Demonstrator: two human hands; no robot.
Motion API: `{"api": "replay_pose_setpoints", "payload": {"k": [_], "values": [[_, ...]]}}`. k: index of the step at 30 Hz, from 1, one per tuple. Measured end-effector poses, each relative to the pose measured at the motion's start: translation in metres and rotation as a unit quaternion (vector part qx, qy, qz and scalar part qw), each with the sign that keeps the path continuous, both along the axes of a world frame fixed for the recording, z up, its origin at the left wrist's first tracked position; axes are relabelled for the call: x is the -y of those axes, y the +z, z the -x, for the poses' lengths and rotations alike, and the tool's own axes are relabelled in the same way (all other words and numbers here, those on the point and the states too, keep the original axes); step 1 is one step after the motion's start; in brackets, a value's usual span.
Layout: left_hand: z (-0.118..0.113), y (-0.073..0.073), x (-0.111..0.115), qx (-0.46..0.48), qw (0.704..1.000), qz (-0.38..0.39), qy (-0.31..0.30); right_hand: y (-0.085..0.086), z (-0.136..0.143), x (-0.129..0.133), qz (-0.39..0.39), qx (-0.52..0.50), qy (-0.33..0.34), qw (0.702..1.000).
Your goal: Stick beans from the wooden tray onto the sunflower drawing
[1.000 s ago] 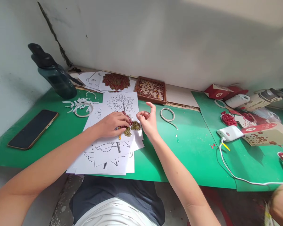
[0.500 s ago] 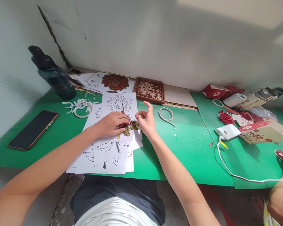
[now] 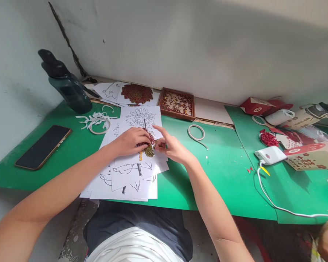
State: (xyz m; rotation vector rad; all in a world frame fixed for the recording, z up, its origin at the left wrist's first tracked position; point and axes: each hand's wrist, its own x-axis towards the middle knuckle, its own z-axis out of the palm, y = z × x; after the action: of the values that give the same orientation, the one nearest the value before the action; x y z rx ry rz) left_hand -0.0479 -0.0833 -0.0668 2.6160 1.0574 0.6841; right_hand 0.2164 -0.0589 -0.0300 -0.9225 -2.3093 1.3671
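Note:
My left hand (image 3: 132, 142) rests on the white sheet with a flower drawing (image 3: 140, 118), its fingers lying over red beans (image 3: 151, 139). My right hand (image 3: 173, 147) is at the right side of the same sheet, index finger stretched out, thumb and other fingers curled together. Whatever sits between those fingertips is too small or hidden to name. Between the hands lies a leaf-shaped patch of green beans (image 3: 148, 151); another green patch is mostly covered by my right hand. A few yellow pieces (image 3: 140, 156) form a short column below my left hand.
More drawn sheets (image 3: 133, 183) lie underneath. Behind stand a wooden tray (image 3: 193, 105) of mixed beans and a bean-covered sheet (image 3: 137, 94). A phone (image 3: 43, 147), bottle (image 3: 68, 91) and paper scraps (image 3: 93, 118) are left; a tape coil (image 3: 196, 133) and white charger (image 3: 270, 155) right.
My right hand has lowered and turned inward, its curled fingers now over the right green patch. My left hand has shifted little. The whole view has moved slightly.

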Motion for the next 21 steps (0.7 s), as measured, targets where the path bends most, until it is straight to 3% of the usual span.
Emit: {"api": "replay_pose_setpoints", "payload": {"k": [11,21], "values": [[0.001,-0.005,-0.001,0.015,1.000,-0.025,0.000,-0.009,0.017,0.010,-0.092,0.000,-0.035,0.995],[0.004,-0.005,-0.004,0.047,0.995,-0.075,0.055,-0.023,0.036,0.022,-0.105,-0.026,-0.031,0.994]]}}
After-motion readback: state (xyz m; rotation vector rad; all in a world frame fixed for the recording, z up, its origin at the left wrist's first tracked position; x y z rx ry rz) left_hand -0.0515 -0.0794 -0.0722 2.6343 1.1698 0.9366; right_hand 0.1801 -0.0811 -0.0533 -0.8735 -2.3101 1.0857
